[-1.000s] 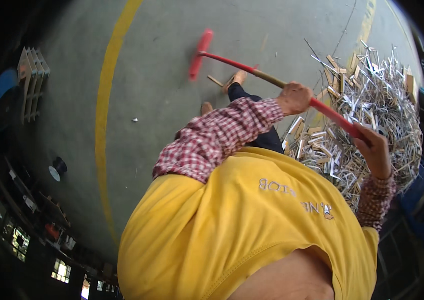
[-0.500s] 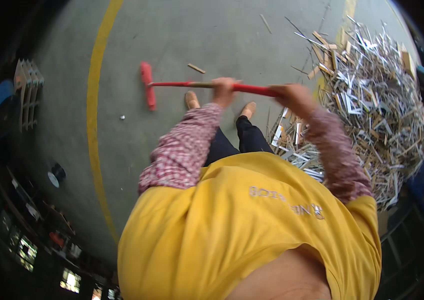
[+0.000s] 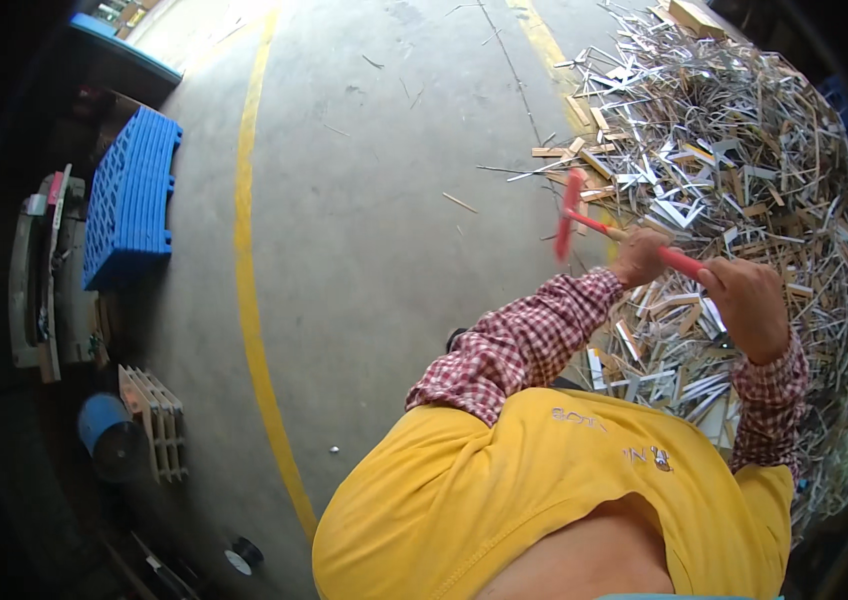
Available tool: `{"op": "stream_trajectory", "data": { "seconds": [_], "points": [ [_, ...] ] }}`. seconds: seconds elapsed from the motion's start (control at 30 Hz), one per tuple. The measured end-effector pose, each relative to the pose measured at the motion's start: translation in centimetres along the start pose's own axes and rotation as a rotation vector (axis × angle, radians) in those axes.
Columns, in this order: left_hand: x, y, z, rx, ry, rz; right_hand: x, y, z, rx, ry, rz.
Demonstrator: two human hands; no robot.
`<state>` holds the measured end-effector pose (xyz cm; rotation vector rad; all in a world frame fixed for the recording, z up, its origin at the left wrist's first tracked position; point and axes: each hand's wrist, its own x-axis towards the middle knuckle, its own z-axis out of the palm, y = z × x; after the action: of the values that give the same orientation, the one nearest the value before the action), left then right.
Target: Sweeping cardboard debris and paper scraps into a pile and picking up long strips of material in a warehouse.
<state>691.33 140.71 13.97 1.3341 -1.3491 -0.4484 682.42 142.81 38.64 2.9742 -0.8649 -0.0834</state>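
I hold a red broom with both hands. My left hand (image 3: 640,256) grips the red handle (image 3: 682,262) nearer the head, and my right hand (image 3: 752,305) grips it further back. The red broom head (image 3: 570,213) sits at the near edge of a big heap of metal strips and wood offcuts (image 3: 734,170) on the concrete floor. Checked red sleeves cover both forearms above a yellow vest.
A yellow line (image 3: 249,270) runs along the grey floor. A blue plastic pallet (image 3: 130,195) leans at the left beside a machine (image 3: 44,270). A blue drum (image 3: 109,435) and a pale wooden crate (image 3: 156,420) stand lower left. Loose sticks (image 3: 460,202) lie near the heap.
The broom head has swung from the open floor at the left back to the edge of the scrap heap, and my view has turned, so the heap fills the upper right.
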Motion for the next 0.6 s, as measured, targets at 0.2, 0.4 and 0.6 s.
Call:
{"op": "stream_trajectory", "data": {
  "seconds": [0.2, 0.4, 0.6],
  "points": [
    [0.5, -13.1, -13.9, 0.597, 0.018, -0.014, 11.2, -1.4, 8.4, 0.624, -0.074, 0.078],
    [1.3, -28.0, -27.2, 0.712, -0.106, -0.283, 28.9, -7.1, 24.4, 0.714, -0.173, -0.058],
    [14.3, -27.0, -15.2, 0.444, 0.008, -0.175, 34.6, 5.5, 12.6, 0.593, -0.173, 0.164]
  ]
}}
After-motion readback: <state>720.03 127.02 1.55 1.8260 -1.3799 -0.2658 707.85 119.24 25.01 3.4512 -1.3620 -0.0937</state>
